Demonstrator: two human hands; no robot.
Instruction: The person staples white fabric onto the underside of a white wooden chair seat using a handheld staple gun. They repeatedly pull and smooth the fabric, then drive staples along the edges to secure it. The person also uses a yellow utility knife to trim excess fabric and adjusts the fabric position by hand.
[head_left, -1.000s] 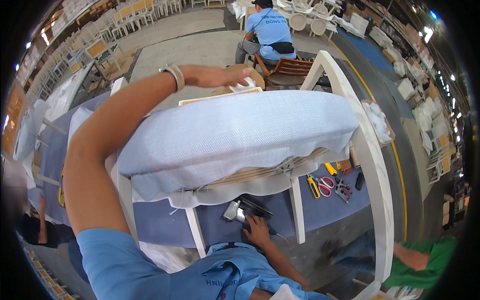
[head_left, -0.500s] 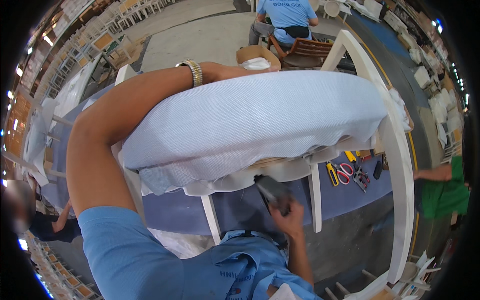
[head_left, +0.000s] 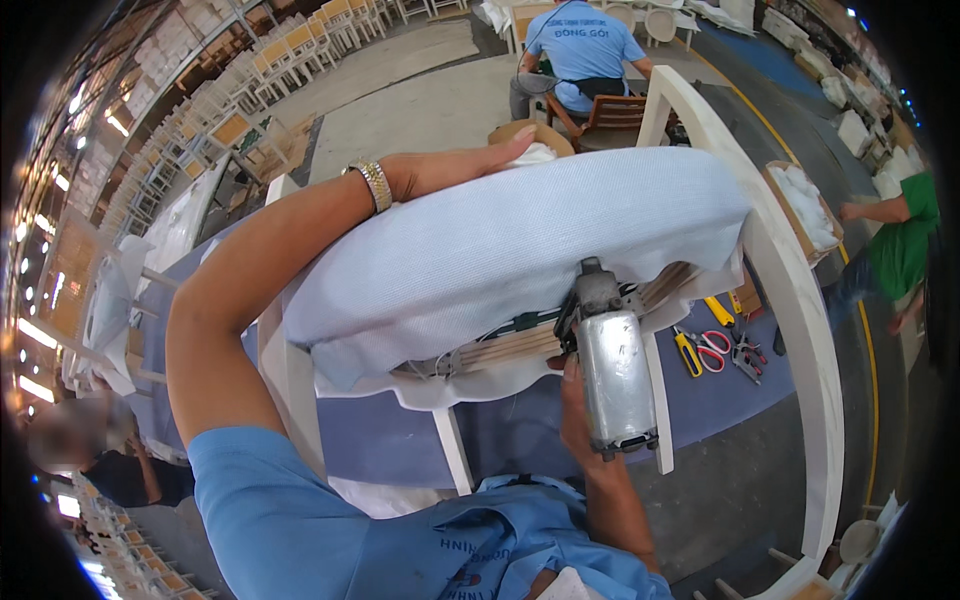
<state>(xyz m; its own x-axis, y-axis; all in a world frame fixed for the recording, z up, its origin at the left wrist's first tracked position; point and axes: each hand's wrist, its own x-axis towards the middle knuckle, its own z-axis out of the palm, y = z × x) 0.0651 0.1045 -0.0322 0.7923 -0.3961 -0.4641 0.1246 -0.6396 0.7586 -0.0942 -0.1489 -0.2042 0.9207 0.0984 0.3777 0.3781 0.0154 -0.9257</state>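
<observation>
A chair seat covered in pale blue-white woven fabric sits in a white wooden chair frame. My left arm reaches over its left side, and my left hand lies along the far edge, its visible digit stretched out and the other fingers partly hidden. From below, my right hand grips a staple gun with a silver body. The gun's dark nose overlaps the fabric's near edge, though I cannot tell if it touches. Under the loose fabric edge, wooden slats and a white lining show.
A blue-grey covered table lies under the chair. To its right are scissors, a yellow-handled tool and pliers. A carton stands beyond. One person sits ahead; another in green is at right.
My right hand has raised the staple gun from below the seat to the fabric's near edge. A digit of my left hand now lifts off the far edge. The green-shirted person has moved farther up.
</observation>
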